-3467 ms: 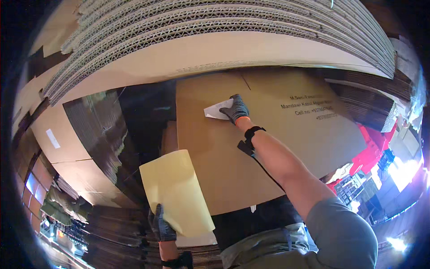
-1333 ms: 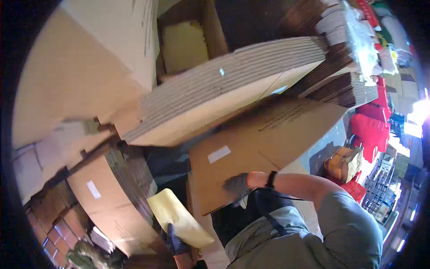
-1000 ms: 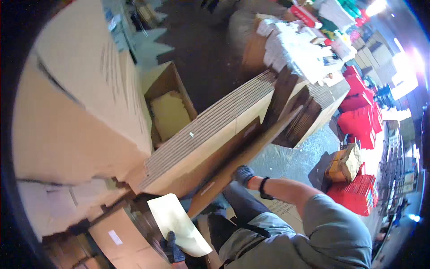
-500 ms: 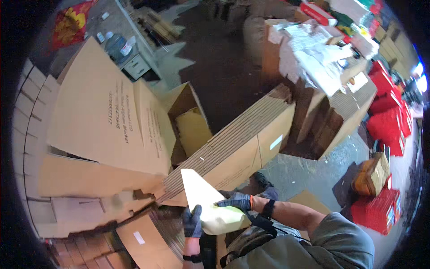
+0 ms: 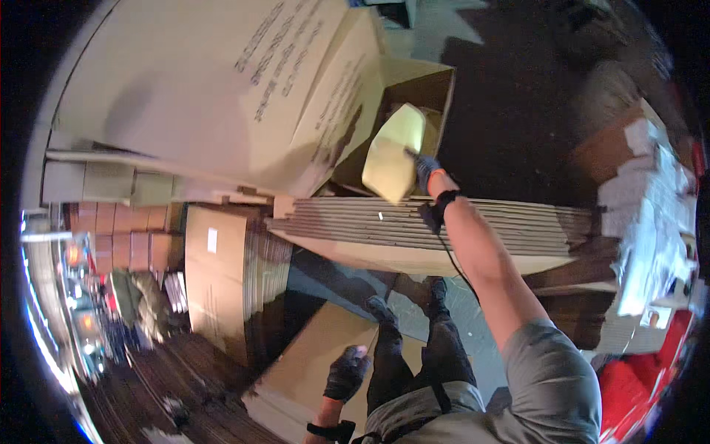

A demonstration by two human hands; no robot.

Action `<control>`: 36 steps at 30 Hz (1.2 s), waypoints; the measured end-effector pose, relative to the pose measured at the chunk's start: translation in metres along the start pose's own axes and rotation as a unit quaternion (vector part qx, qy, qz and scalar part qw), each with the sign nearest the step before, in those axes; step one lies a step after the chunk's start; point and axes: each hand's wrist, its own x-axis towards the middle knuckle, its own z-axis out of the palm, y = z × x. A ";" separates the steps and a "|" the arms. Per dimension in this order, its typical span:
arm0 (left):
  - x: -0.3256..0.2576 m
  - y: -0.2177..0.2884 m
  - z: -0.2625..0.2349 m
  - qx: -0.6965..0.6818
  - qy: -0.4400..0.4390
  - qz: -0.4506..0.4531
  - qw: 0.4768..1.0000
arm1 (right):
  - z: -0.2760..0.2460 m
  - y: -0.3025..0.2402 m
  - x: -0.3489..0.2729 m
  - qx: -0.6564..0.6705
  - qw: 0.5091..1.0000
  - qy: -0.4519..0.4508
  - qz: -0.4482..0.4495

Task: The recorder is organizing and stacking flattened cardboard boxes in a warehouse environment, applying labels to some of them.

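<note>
My right arm [image 5: 484, 259] reaches forward over a stack of flattened cardboard sheets [image 5: 444, 222]. The gloved right hand [image 5: 427, 174] is closed on the near right edge of a pale yellow flat packet [image 5: 392, 155]. The packet is tilted over the mouth of an open cardboard box [image 5: 449, 92] and hides most of the box's inside. Low in front of my body is my gloved left hand [image 5: 346, 374], its fingers loosely curled and apart, with nothing seen in it. A pale pinkish spot shows at its fingertips.
A large printed cardboard panel [image 5: 200, 96] rises at the left of the box. More flattened cartons [image 5: 214, 274] stand at the left. A cardboard sheet [image 5: 310, 348] lies on the floor by my feet. White plastic-wrapped goods [image 5: 640, 222] and a red bundle [image 5: 636, 392] are at the right.
My left hand has let go of the packet and dropped toward my lap. My right hand has carried the packet forward over the open box. The view has swung round to the left.
</note>
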 end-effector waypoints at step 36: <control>0.210 0.051 0.140 0.389 0.012 0.139 0.911 | -0.076 0.035 -0.173 -0.800 0.514 -0.021 -0.308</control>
